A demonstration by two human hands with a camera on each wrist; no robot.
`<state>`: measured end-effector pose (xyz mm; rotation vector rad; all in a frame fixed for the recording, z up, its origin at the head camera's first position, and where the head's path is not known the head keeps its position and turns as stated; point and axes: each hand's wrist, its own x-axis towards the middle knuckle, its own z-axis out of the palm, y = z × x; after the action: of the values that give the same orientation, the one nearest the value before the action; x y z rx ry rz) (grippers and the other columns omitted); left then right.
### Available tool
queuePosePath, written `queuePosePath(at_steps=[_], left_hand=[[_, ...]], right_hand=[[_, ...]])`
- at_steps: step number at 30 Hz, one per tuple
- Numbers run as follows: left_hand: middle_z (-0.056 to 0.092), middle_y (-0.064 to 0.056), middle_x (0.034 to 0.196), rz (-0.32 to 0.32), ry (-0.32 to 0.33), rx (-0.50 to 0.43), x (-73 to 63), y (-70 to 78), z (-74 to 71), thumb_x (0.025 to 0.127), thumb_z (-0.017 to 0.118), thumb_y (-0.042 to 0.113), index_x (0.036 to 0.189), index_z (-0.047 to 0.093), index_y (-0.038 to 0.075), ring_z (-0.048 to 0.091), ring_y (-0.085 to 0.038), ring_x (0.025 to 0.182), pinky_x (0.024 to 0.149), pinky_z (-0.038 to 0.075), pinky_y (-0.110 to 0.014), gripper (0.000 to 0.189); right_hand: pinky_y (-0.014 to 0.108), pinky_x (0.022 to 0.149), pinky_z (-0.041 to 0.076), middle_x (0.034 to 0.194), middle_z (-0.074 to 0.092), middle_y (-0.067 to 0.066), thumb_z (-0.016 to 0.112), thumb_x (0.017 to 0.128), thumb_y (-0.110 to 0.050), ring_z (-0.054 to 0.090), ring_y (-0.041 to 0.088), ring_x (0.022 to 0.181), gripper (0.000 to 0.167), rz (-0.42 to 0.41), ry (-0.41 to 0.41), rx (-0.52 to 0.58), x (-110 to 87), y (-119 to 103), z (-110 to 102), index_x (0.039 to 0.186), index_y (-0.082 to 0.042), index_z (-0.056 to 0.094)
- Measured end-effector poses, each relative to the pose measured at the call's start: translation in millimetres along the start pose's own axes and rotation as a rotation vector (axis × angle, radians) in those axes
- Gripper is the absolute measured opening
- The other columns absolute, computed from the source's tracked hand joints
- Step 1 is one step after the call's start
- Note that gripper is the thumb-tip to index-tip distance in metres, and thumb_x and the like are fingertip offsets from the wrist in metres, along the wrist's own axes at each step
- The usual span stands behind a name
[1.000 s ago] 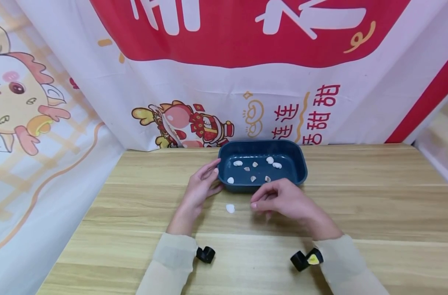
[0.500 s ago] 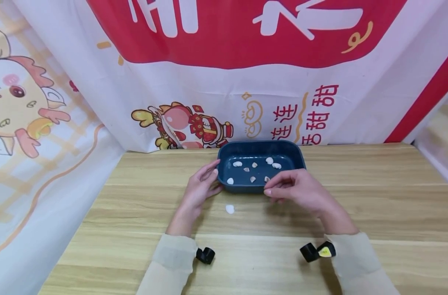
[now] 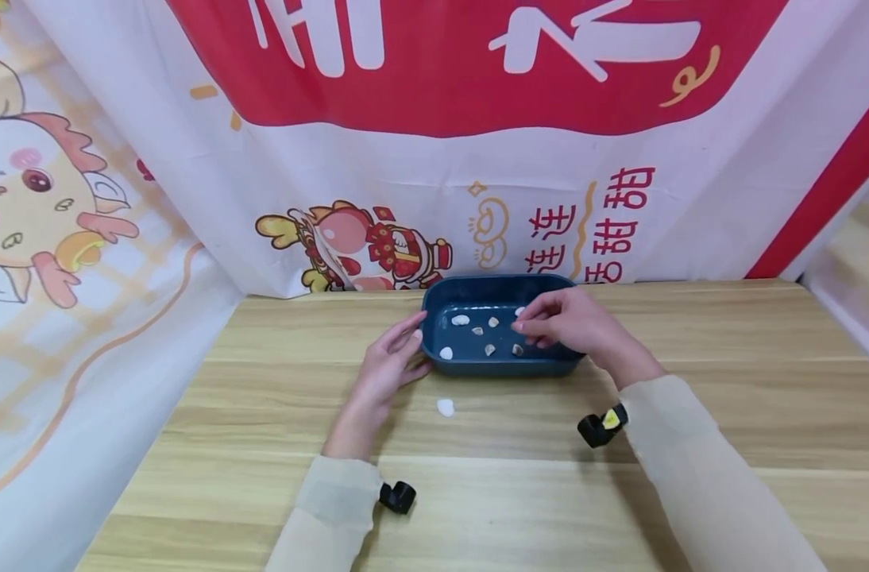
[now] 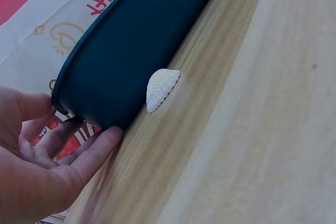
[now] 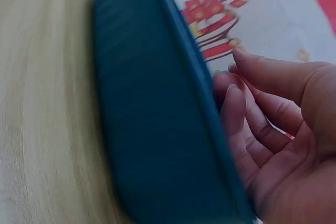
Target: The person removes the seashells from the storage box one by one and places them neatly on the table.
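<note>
My left hand (image 3: 388, 365) holds the left end of a dark blue rectangular tray (image 3: 506, 368), thumb at the rim and fingers against the end wall. My right hand (image 3: 566, 322) reaches over the tray's right part, thumb and forefinger tips close together; whether a shell is between them I cannot tell. Several small shells lie spread inside, among them a white shell (image 3: 461, 320) at the back left and a brownish shell (image 3: 517, 349) near the front. On the table in front of the tray lies another white shell (image 3: 445, 407), its ribbed, bumpy surface plain in the left wrist view.
The tray stands at the back of a wood-grain table (image 3: 299, 381), close to a printed cloth backdrop (image 3: 406, 175) with red lettering and cartoon figures. A second printed cloth (image 3: 63, 238) hangs along the left. Small black wrist cameras sit at both sleeves.
My right hand has moved from the table in front of the tray, up and right over the front rim, to above its inside. The left hand, tray and loose shell have stayed put.
</note>
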<state>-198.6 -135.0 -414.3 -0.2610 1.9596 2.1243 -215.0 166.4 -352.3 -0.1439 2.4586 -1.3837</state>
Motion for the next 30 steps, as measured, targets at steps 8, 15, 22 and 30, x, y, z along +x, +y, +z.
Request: queuePosePath(at_steps=[8,15,22,30], left_hand=[[0.055,-0.002,0.164,0.016,-0.004,-0.007,0.7,-2.2,-1.1,0.112,0.059,0.026,0.149,0.064,0.035,0.059,-0.029,0.146,0.113,0.058,-0.052,0.038],[0.054,0.001,0.165,0.01,0.001,-0.001,2.4,-2.9,-0.6,0.112,0.059,0.027,0.148,0.064,0.037,0.057,-0.028,0.148,0.113,0.059,-0.053,0.038],[0.055,0.001,0.164,0.007,0.004,-0.007,0.4,-3.0,-1.1,0.112,0.059,0.027,0.147,0.065,0.038,0.059,-0.028,0.146,0.112,0.059,-0.052,0.037],[0.055,0.002,0.164,0.018,-0.006,-0.007,-1.1,-1.2,-1.9,0.111,0.061,0.028,0.145,0.066,0.039,0.06,-0.027,0.146,0.112,0.059,-0.051,0.036]], right_hand=[[0.037,0.093,0.067,0.115,0.076,0.015,0.073,0.104,-0.02,0.073,0.023,0.092,0.018,0.059,-0.084,-0.043,24.5,2.4,6.6,0.113,-0.005,0.077],[0.04,0.1,0.061,0.11,0.077,0.012,0.071,0.104,-0.014,0.07,0.024,0.094,0.011,0.127,-0.09,-0.175,34.7,5.3,10.7,0.107,-0.005,0.077],[0.045,0.104,0.056,0.108,0.078,0.013,0.075,0.101,-0.014,0.066,0.027,0.099,0.01,0.172,-0.088,-0.267,38.3,3.3,15.6,0.104,-0.005,0.077],[0.042,0.099,0.056,0.104,0.081,0.01,0.078,0.1,-0.019,0.066,0.026,0.098,0.012,0.2,-0.067,-0.311,42.6,3.8,19.5,0.099,-0.007,0.08]])
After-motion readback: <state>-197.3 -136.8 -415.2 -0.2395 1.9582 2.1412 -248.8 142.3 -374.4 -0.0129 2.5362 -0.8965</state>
